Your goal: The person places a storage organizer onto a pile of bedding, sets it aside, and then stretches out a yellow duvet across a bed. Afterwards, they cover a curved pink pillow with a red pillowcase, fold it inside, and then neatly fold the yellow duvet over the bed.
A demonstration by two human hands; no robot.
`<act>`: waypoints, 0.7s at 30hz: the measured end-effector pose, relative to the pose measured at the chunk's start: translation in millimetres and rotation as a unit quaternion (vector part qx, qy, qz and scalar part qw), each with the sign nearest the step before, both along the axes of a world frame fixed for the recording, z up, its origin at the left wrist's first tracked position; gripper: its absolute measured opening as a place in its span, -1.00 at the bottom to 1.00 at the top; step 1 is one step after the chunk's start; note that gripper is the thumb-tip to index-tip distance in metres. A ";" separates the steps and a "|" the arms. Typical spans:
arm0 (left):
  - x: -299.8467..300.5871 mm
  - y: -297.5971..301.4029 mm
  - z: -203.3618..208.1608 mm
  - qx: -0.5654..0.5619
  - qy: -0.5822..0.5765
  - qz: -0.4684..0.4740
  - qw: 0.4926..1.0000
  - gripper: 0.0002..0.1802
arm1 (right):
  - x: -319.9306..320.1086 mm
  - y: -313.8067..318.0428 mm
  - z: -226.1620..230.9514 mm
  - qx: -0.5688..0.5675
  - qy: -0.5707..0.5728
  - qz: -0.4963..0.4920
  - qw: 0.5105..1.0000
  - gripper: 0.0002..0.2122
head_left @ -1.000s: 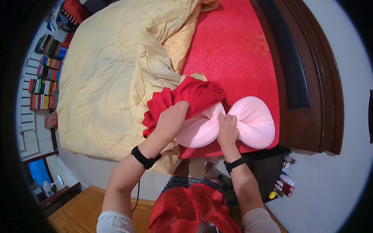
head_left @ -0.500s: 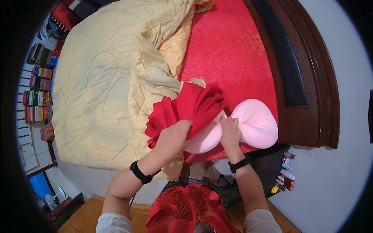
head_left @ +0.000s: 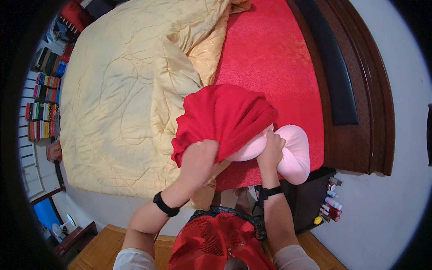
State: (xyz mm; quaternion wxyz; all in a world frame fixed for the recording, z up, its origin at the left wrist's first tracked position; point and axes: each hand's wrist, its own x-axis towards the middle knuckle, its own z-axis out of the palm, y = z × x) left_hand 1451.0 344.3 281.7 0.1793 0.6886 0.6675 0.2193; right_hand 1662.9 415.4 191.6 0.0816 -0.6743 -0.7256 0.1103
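Note:
A pink pillow [head_left: 294, 150] lies on the near edge of a bed with a red sheet [head_left: 274, 58]. A red pillowcase [head_left: 222, 114] covers the pillow's left part. My left hand [head_left: 200, 157] grips the open edge of the pillowcase. My right hand [head_left: 270, 150] squeezes the middle of the pillow, pinching it in. Both wrists wear black bands.
A yellow quilt [head_left: 121, 94] covers the left of the bed. A dark wooden headboard [head_left: 355, 85] runs along the right. A nightstand [head_left: 328, 209] with small bottles stands at the lower right. Bookshelves [head_left: 42, 103] line the far left wall.
The red pillowcase has been drawn further over the pink pillow, which shows less now. Both hands have stayed on the pillow and shifted slightly right.

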 end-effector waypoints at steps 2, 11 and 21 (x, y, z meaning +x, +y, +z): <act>16.8 -0.4 -5.1 0.001 0.009 -0.032 0.999 -0.70 | -3.9 4.8 -5.9 -0.028 -0.044 -0.011 0.999 -0.57; 3.6 0.7 -30.8 -0.073 -0.054 0.092 0.992 -0.61 | -27.4 19.4 19.8 -0.026 -0.011 -0.083 0.996 -0.61; -75.2 28.3 -67.4 -0.076 -0.371 0.320 0.868 -0.38 | -12.3 19.9 6.9 0.038 0.079 -0.016 0.996 -0.63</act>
